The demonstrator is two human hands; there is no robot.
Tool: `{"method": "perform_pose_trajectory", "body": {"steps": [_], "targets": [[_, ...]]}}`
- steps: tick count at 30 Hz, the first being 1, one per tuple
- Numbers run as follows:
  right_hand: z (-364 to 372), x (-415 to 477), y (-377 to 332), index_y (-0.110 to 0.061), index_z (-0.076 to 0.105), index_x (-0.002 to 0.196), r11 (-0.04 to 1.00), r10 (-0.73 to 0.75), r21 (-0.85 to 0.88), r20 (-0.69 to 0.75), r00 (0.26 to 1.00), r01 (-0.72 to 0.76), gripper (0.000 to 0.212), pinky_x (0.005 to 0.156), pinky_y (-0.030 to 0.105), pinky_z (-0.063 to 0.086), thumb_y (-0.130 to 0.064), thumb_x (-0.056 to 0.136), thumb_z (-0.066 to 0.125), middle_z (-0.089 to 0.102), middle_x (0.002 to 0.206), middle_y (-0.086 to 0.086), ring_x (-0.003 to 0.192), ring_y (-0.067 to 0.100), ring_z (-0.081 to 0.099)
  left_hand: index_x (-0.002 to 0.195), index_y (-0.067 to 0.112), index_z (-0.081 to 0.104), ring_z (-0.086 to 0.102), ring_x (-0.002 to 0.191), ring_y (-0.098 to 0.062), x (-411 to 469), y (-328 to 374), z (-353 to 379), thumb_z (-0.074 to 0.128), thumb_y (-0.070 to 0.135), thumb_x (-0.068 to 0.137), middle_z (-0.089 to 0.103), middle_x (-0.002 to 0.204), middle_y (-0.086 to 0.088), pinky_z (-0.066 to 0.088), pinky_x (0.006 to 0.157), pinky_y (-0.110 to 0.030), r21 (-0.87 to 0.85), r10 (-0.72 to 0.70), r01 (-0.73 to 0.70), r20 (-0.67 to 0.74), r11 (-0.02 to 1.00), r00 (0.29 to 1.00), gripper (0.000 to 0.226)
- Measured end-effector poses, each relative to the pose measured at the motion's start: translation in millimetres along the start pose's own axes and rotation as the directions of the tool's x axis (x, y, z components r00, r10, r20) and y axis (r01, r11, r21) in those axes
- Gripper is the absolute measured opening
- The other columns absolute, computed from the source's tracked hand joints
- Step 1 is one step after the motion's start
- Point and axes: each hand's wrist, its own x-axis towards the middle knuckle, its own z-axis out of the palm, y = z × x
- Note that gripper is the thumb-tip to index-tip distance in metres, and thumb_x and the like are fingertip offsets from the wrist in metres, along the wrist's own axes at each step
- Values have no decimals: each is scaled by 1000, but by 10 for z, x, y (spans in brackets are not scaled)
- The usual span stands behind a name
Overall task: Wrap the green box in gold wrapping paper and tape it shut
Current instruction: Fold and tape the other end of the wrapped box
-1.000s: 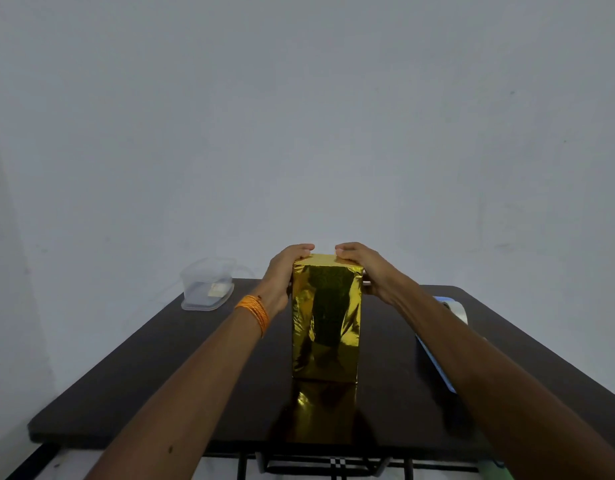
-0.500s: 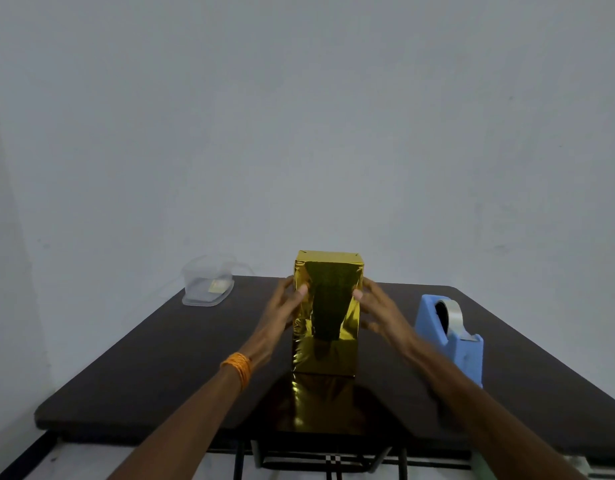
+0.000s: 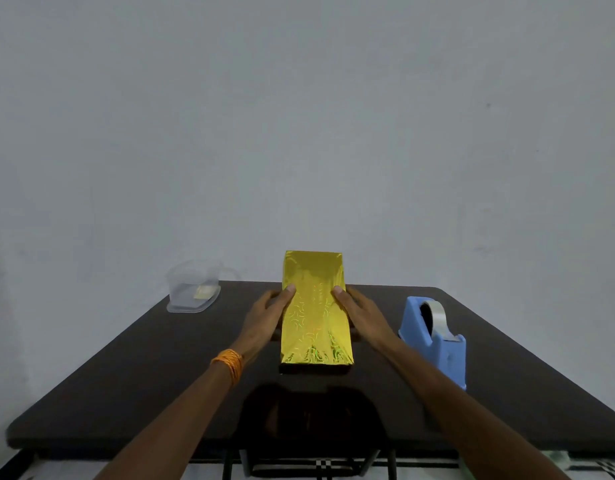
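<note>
We've got the gold-wrapped box (image 3: 314, 313) mid-worktop (image 3: 126, 375) — left hand (image 3: 268, 317) & right hand (image 3: 363, 315) clasp its long sides, thumbs on the facing side. Tape dispenser (image 3: 437, 336) stands to the right, apart.

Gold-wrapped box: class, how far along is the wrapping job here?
Done: the wrapped box shows gold on every visible face; no green shows. In hand: the left hand and right hand grip its sides. Left: no tape seam is visible, so taping is unconfirmed; the tape dispenser stands apart at right.
</note>
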Motion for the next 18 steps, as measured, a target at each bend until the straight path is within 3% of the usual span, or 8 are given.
{"method": "perform_pose_trajectory", "body": {"steps": [2,5,9,12,18], "targets": [[13,23,24,-27,68,116,997,47,-61,-25,999,-48,51,93,37,52,-66,94,43,73,108,-9,101,12,68,110,26,65,69,95,-13,44,-25,54,48,70,88,72,105,5,52,69,-26,26,-46,47,-9,999,999,53],[41,32,98,-31,66,107,984,154,-87,-15,988,-155,41,90,34,50,-63,96,42,69,102,-9,95,11,65,105,24,69,70,89,-14,73,-118,107,48,70,90,73,101,4,50,63,-23,57,-136,137,-11,989,991,52],[61,133,323,-20,69,109,947,319,-55,17,948,-318,57,96,46,53,-70,89,51,70,110,3,102,24,67,89,6,72,69,88,-23,170,-308,138,54,68,88,74,94,-7,54,80,-35,115,-240,241,-20,964,971,64],[65,174,430,-13,72,99,921,390,-25,44,920,-389,57,94,44,54,-67,88,56,74,105,7,97,25,70,96,-4,71,69,91,-27,225,-445,161,56,66,88,73,98,-16,47,75,-33,111,-294,296,-35,949,955,72],[76,237,564,-7,74,96,914,406,-31,65,911,-405,59,100,48,51,-63,88,59,77,96,7,94,26,72,79,5,66,70,88,-32,349,-597,176,57,75,80,73,94,-18,48,73,-37,154,-277,284,-64,946,959,70]]}}
